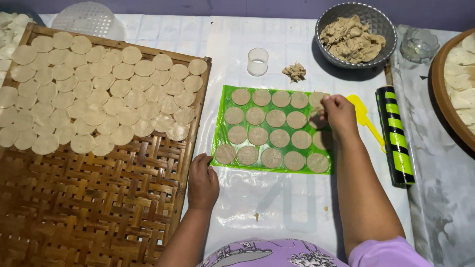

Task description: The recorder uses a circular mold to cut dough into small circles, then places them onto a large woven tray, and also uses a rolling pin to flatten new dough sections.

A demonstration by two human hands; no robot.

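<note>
Green sheet (221, 129): rectangular plastic, flat on the white table cover (257, 198), long axis running left to right, near edge tilted slightly. Holds dough discs (279, 138) in four rows, apart from one another.

Right hand (339, 111): at the sheet's right end, fingers pinched on a scrap of dough (316, 111) over the second row.

Left hand (202, 180): fingers curled, empty, resting on the cover at the sheet's near left corner, beside the woven tray (99, 207).

Woven tray: left of the sheet, far half covered with overlapping pale discs (99, 94).

Beyond the sheet: clear cup (257, 61), dough lump (295, 71), grey bowl (330, 54) of dough trimmings.

Right of the sheet: yellow scraper (363, 117); striped roller (396, 136), long axis near to far.
</note>
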